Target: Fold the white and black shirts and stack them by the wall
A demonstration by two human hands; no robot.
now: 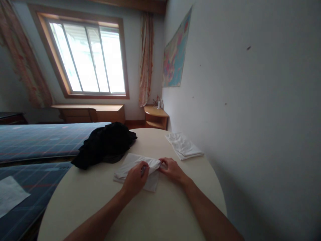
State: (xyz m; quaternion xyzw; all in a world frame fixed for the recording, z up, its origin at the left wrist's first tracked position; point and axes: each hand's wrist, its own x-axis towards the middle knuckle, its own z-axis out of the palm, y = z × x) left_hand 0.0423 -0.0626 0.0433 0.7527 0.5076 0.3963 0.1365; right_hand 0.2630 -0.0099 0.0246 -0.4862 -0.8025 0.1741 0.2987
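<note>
A white cloth (pixel 130 163), partly folded, lies on the round cream table (pixel 160 214) in front of me. My left hand (pixel 136 177) pinches the cloth near its middle, fingers curled. At the cloth's right edge my right hand (pixel 172 169) grips a corner between thumb and fingers. One flap of the cloth hangs toward me below my hands, flat on the tabletop. Farther back on the right lies a second white cloth (pixel 184 146), folded flat and touched by neither hand.
A black cloth heap (pixel 107 144) sits at the table's back left edge. Left of the table are blue plaid beds (pixel 50 140) with a white sheet of paper or cloth (pixel 11 194). A wall (pixel 250 134) stands close on the right.
</note>
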